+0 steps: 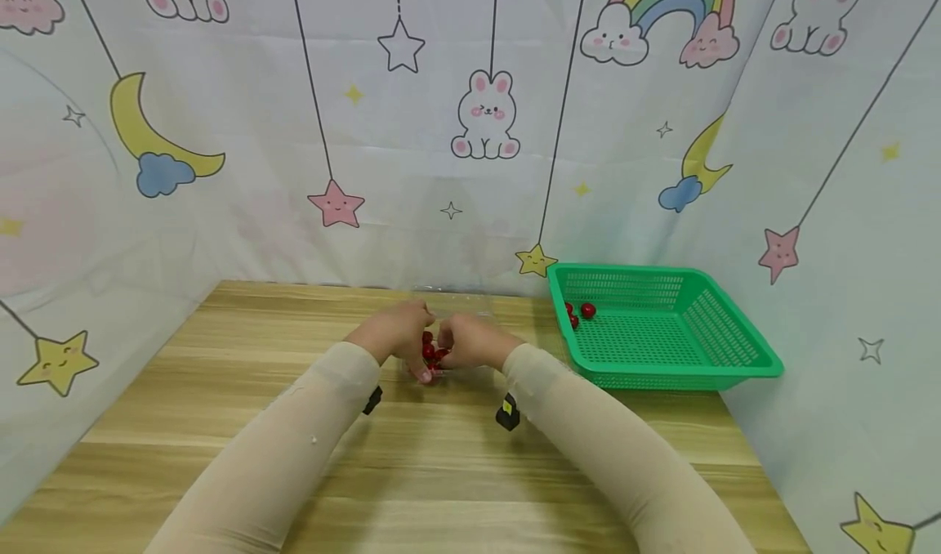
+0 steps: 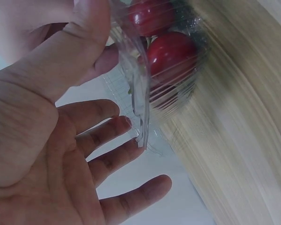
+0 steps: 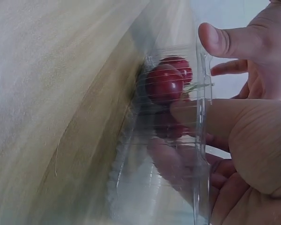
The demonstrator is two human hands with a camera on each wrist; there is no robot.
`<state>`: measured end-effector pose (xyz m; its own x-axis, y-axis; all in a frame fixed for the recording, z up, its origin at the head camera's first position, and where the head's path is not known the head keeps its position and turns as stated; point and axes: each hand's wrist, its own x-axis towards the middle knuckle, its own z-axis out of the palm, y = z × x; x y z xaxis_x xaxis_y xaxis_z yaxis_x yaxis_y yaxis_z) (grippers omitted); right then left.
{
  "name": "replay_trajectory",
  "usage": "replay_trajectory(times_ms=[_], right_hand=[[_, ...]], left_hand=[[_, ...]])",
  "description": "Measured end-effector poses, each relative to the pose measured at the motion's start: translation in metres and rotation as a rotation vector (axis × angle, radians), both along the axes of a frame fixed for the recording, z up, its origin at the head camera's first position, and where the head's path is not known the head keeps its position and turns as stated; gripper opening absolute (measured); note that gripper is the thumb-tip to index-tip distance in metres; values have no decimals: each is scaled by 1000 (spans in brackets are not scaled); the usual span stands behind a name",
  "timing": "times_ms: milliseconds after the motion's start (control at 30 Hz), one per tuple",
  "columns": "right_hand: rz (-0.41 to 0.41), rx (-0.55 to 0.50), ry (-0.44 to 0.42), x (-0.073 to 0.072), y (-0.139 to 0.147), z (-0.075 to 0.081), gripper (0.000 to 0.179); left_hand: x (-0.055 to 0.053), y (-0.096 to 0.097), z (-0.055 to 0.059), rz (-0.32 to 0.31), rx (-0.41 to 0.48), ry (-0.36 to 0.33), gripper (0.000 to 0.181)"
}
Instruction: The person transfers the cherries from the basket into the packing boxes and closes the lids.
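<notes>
Right wrist view: right hand [image 3: 253,150], fingertips inside clear container [image 3: 202,187] on worktop [image 3: 46,117], pinches red fruit [image 3: 164,125]; left hand [image 3: 264,51] loosely spread, thumb at rim.

Long cream sleeves cover the person's arms, the left sleeve [image 1: 279,464] and the right sleeve [image 1: 625,456] both fairly close-fitting, creased in soft folds lower down and ringed at the wrist by a slightly greyer band; a tiny white fleck marks the left one. A small, blocky black device shows at each wrist, the right device [image 1: 507,417] bearing a yellow patch, the left device [image 1: 372,400] looking plain black. Both hands are bare.
</notes>
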<state>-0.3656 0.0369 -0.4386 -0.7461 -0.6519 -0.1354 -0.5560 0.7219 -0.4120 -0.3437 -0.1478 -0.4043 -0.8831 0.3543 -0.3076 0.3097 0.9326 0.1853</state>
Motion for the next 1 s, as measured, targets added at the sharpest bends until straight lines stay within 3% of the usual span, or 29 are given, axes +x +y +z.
replay_trajectory(times_ms=[233, 433, 700, 1000], right_hand=[[-37, 14, -38, -1, 15, 16, 24], [-95, 27, -17, -6, 43, 49, 17], [-246, 6, 9, -17, 102, 87, 19], [-402, -46, 66, -45, 169, 87, 22]], left_hand=[[1, 3, 5, 18, -34, -39, 117], [4, 4, 7, 26, -30, -44, 117], [4, 4, 5, 33, -17, -29, 117], [3, 5, 3, 45, -14, -34, 119]])
